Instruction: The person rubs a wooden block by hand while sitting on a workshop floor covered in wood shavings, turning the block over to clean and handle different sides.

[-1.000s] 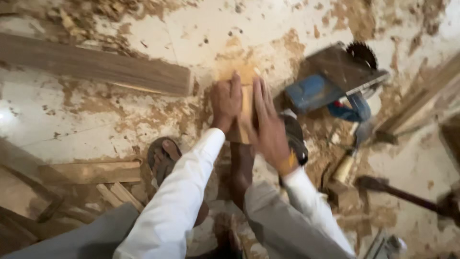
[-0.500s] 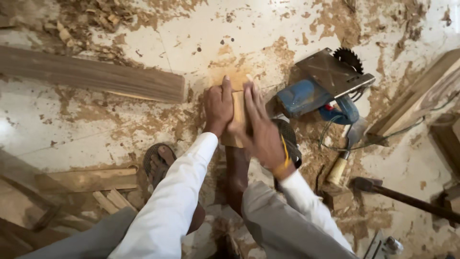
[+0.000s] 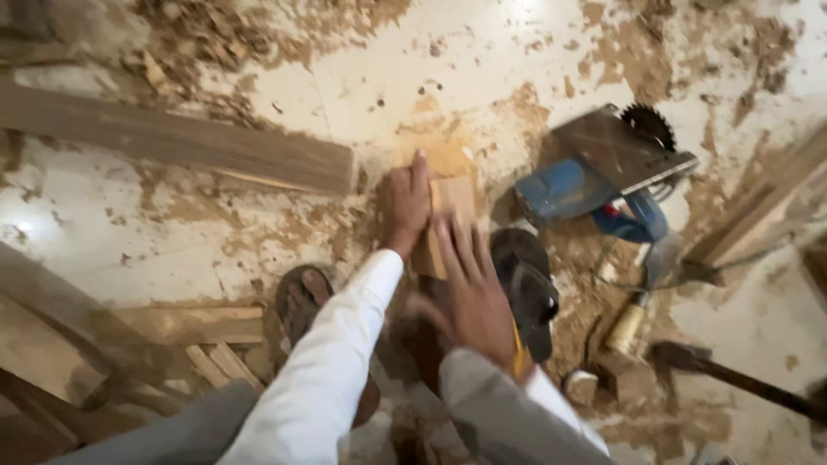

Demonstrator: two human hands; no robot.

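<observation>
A small wooden block (image 3: 448,220) is pressed flat to the dusty floor (image 3: 258,215) by the left hand (image 3: 405,205) and right hand (image 3: 469,297), fingers extended, not curled. A circular saw (image 3: 603,176) lies at two o'clock; slipping on sawdust is conceivable.

Sawdust-strewn pale floor (image 3: 258,224) bears plank (image 3: 172,142), circular saw (image 3: 603,176), wood block (image 3: 448,220).

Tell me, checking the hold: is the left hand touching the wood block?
Touching. Head view shows the left hand lying against the wood block, no gap.
</observation>
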